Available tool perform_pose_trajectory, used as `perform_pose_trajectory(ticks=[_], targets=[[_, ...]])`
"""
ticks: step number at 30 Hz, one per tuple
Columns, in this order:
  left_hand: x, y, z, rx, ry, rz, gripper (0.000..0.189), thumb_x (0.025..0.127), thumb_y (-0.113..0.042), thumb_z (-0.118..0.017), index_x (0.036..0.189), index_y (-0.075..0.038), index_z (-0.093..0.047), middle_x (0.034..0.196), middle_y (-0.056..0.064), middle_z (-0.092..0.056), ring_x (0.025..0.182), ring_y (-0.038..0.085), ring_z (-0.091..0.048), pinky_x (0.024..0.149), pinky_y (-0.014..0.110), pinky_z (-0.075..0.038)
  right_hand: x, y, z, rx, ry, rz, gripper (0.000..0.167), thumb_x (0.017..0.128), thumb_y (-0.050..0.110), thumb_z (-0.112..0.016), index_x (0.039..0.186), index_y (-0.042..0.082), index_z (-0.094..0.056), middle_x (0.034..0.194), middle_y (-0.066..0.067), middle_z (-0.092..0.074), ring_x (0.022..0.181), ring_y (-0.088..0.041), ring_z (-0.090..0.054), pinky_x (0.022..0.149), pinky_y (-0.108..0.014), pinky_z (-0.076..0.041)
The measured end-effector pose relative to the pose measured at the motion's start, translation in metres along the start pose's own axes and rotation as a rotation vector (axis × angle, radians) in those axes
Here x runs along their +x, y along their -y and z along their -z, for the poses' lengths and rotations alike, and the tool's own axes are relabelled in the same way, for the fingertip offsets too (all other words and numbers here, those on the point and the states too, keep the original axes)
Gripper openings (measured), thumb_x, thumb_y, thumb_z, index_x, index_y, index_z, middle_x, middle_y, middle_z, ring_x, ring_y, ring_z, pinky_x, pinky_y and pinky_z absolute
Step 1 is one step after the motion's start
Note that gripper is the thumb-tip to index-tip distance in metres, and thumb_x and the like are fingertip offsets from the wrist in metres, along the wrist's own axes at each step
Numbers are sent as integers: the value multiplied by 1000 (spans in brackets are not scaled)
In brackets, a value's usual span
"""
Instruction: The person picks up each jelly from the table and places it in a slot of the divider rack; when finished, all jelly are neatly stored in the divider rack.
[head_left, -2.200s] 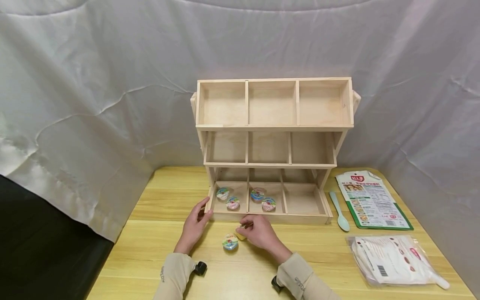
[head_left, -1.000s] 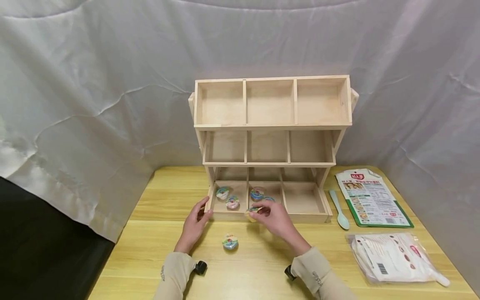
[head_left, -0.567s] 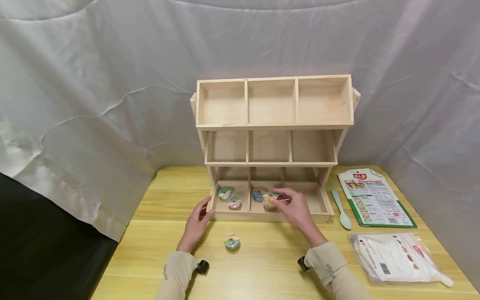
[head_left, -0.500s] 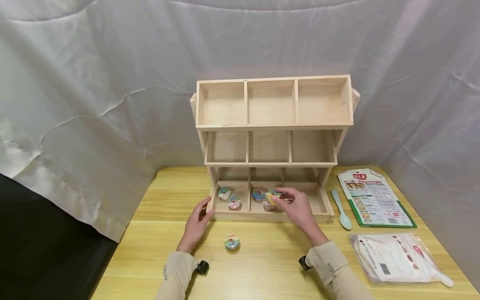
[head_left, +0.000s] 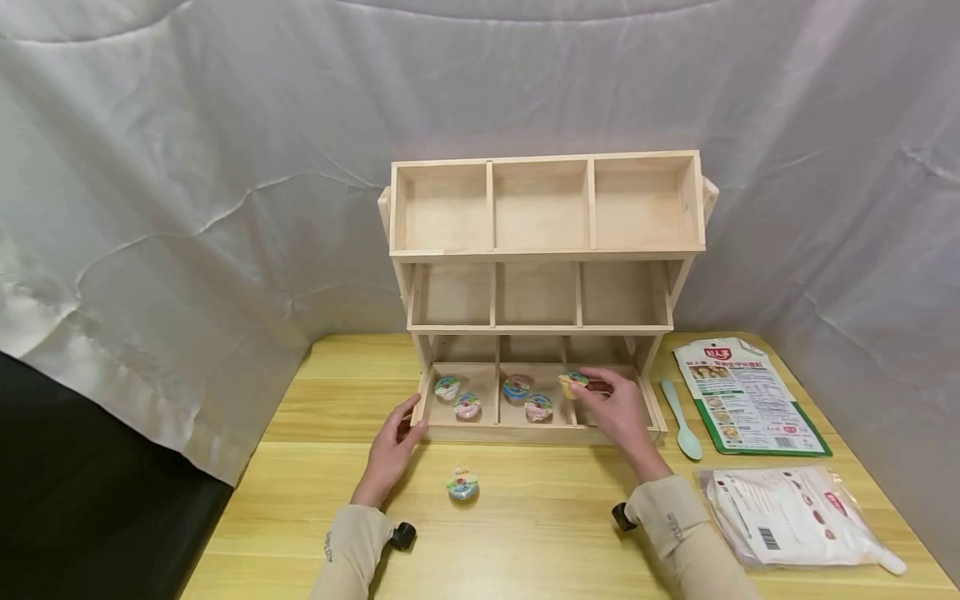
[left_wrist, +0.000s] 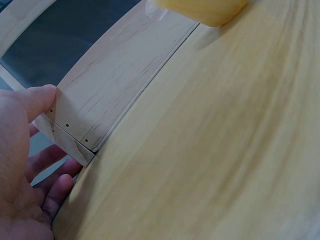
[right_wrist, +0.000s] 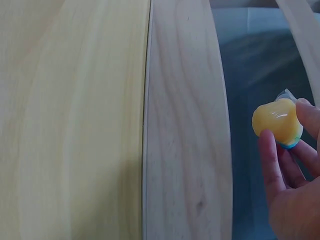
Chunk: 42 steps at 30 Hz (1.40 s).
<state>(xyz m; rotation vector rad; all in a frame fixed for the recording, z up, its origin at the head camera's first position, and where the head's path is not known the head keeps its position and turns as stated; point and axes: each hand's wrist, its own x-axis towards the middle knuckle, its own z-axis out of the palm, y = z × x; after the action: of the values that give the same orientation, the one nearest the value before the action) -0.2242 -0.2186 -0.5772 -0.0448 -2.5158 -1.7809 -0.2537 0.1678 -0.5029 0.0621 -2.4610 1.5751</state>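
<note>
My right hand pinches a yellow jelly cup between thumb and fingers, above the divider between the middle and right compartments of the bottom tray. In the right wrist view the jelly cup shows its rounded yellow base. My left hand grips the front left corner of the wooden tiered rack; the left wrist view has its thumb on the front board. Two jelly cups lie in the left compartment and two jelly cups in the middle one. Another jelly cup sits on the table before the rack.
The rack's two upper tiers rise behind the bottom tray. Right of it lie a pale green spoon, a green-edged food pouch and a clear bag with white contents. Grey curtains surround the table.
The right hand has lifted the yellow jelly cup from the table and carried it rightward, past the middle compartment. My left hand has stayed at the rack's corner.
</note>
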Motion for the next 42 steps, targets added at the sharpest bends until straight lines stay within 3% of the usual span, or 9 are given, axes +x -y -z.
perform_pose_trajectory(ticks=[10, 15, 21, 27, 30, 34, 37, 42], targets=[[-1, 2, 0, 0, -10, 0, 55, 103, -45, -63, 154, -34, -48, 153, 8, -53, 122, 28, -61, 96, 38, -52, 7, -15, 7, -69, -10, 5, 41, 94, 20, -79, 127, -3, -71, 114, -25, -73, 103, -36, -71, 76, -18, -55], [-1, 2, 0, 4, -7, 0, 55, 103, -46, -63, 154, -35, -47, 154, 9, -52, 122, 28, -61, 97, 40, -51, 12, -23, 8, -130, -3, 0, 42, 95, 22, -78, 128, -3, -70, 114, -26, -72, 103, -37, -71, 81, -34, -61], [1, 2, 0, 8, -11, -2, 55, 103, -45, -63, 154, -35, -47, 153, 8, -53, 122, 27, -61, 98, 40, -51, 17, -30, 9, -169, 29, -7, 42, 97, 23, -76, 130, -2, -69, 118, -24, -72, 104, -36, -70, 88, -48, -59], [1, 2, 0, 3, -9, -3, 55, 103, -44, -63, 155, -34, -47, 153, 9, -52, 122, 28, -60, 98, 41, -50, 22, -34, 8, -196, 54, 12, 42, 98, 23, -74, 131, -3, -68, 120, -24, -72, 105, -37, -70, 90, -50, -58], [-2, -9, 0, 8, -7, 13, 55, 105, -36, -62, 157, -28, -46, 154, 12, -51, 123, 30, -60, 98, 42, -49, 23, -36, 8, -194, 53, 13, 41, 98, 22, -74, 129, -3, -69, 119, -24, -72, 103, -37, -71, 89, -50, -58], [-2, -10, 0, 13, -8, 18, 54, 105, -36, -62, 156, -29, -46, 154, 11, -52, 122, 29, -60, 98, 41, -49, 24, -39, 7, -207, 45, 19, 40, 97, 21, -75, 128, -4, -70, 116, -25, -73, 101, -37, -71, 87, -49, -59], [1, 1, -1, 13, -17, 3, 53, 103, -42, -63, 154, -35, -48, 152, 8, -54, 120, 26, -61, 97, 39, -50, 24, -40, 7, -219, 42, 16, 40, 97, 21, -75, 128, -3, -70, 116, -24, -73, 101, -37, -72, 86, -49, -59], [1, 0, -1, 18, -22, -2, 53, 104, -41, -63, 154, -33, -49, 152, 8, -54, 119, 26, -62, 96, 37, -51, 26, -41, 6, -239, 46, 13, 40, 96, 22, -76, 128, -3, -70, 114, -23, -74, 99, -35, -72, 83, -47, -60]])
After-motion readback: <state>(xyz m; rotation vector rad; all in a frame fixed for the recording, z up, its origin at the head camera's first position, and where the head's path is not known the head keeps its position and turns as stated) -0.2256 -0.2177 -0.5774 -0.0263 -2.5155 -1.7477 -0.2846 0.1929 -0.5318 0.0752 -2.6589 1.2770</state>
